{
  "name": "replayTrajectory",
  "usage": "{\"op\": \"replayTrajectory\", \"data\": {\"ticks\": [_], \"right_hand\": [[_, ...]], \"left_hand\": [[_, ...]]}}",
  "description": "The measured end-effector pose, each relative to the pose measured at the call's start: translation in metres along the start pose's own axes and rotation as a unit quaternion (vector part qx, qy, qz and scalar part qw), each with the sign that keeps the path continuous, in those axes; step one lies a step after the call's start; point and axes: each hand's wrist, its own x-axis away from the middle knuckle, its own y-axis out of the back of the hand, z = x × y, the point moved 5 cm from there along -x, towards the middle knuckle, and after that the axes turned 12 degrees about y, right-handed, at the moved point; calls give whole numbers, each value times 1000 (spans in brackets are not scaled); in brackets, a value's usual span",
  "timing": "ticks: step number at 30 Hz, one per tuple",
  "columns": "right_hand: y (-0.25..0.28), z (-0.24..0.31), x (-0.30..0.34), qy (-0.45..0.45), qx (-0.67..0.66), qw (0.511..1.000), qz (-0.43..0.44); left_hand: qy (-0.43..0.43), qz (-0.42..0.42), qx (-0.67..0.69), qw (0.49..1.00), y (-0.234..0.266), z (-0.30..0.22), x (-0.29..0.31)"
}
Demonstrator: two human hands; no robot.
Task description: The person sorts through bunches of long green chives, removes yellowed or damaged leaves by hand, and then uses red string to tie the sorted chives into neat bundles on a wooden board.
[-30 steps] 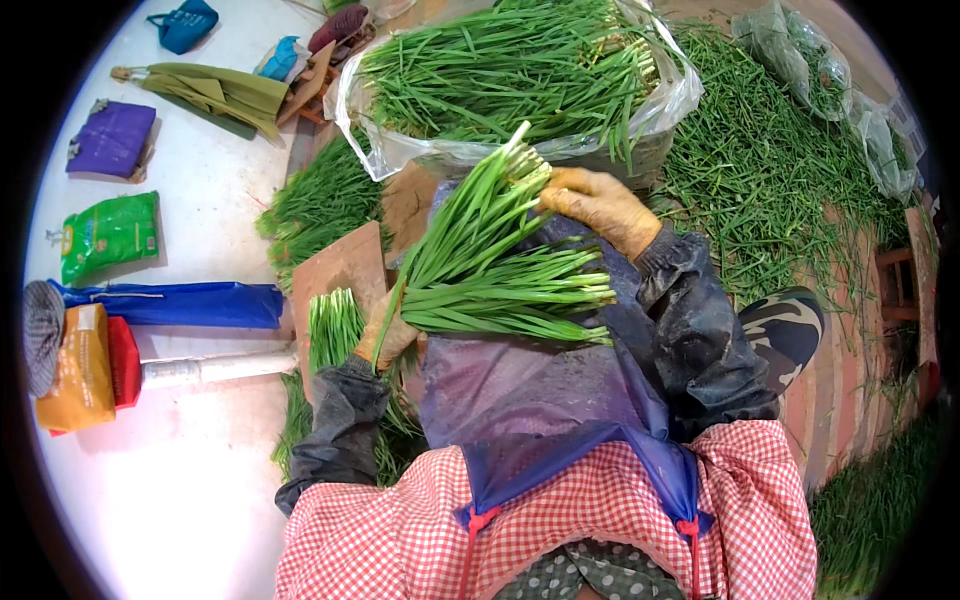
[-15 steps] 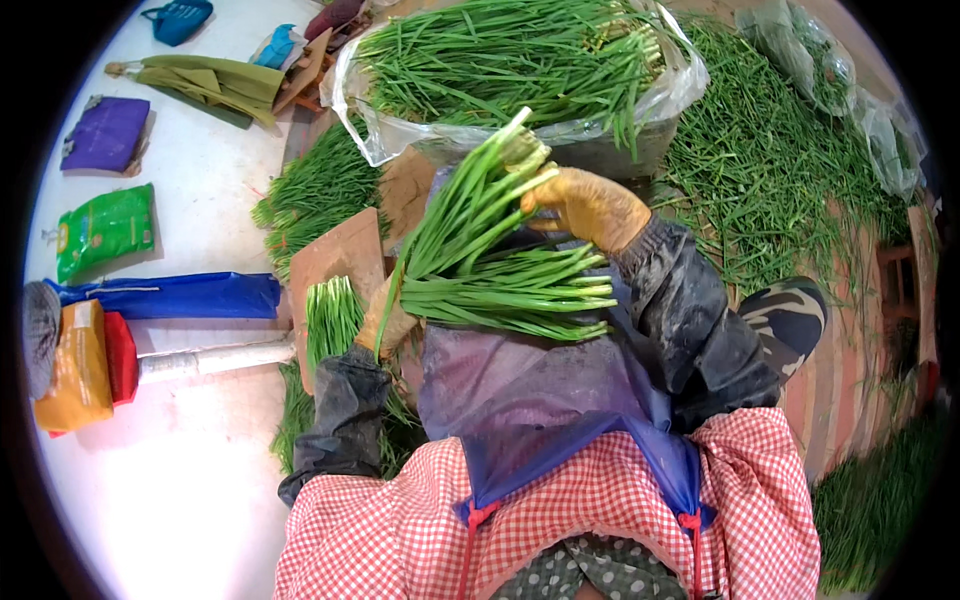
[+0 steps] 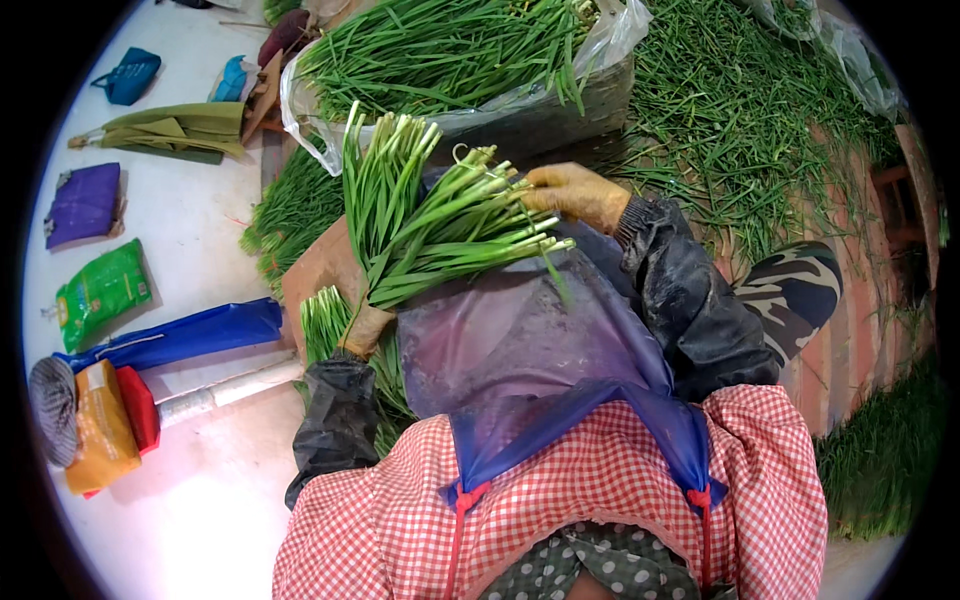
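A large bunch of garlic chives (image 3: 440, 235) with pale cut stems fans out above my apron-covered lap. My left hand (image 3: 368, 328), in a yellowish glove, is closed around its leafy lower-left end. My right hand (image 3: 582, 195), gloved alike, is at the pale stem ends on the right, its fingers bent together against them; the fingertips are partly hidden. A blurred green leaf (image 3: 558, 280) hangs below the stems. Beside my left hand a smaller bunch of chives (image 3: 322, 318) lies by a brown board (image 3: 325, 255).
Ahead stands a clear plastic bag (image 3: 590, 100) heaped with chives. Loose chives (image 3: 740, 130) cover the floor at the far right, and more (image 3: 880, 470) lie near right. Bundled chives (image 3: 295, 205) lie left of the bag. A white pole (image 3: 230, 390) and blue cloth (image 3: 185, 335) reach in from the left.
The bunch has shifted left and its stems have spread into two fans. My right hand has moved slightly left along the stem ends. The whole view has tilted a little.
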Motion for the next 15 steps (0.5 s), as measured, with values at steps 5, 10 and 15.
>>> {"op": "replayTrajectory", "data": {"ticks": [5,10,15], "right_hand": [[71,27,20,68,-64,966,-242],[1,92,20,80,85,991,-67],[-21,71,-5,149,41,985,-74]], "left_hand": [[164,31,93,982,12,16,5],[218,24,149,964,11,17,14],[212,54,146,965,1,0,20]]}}
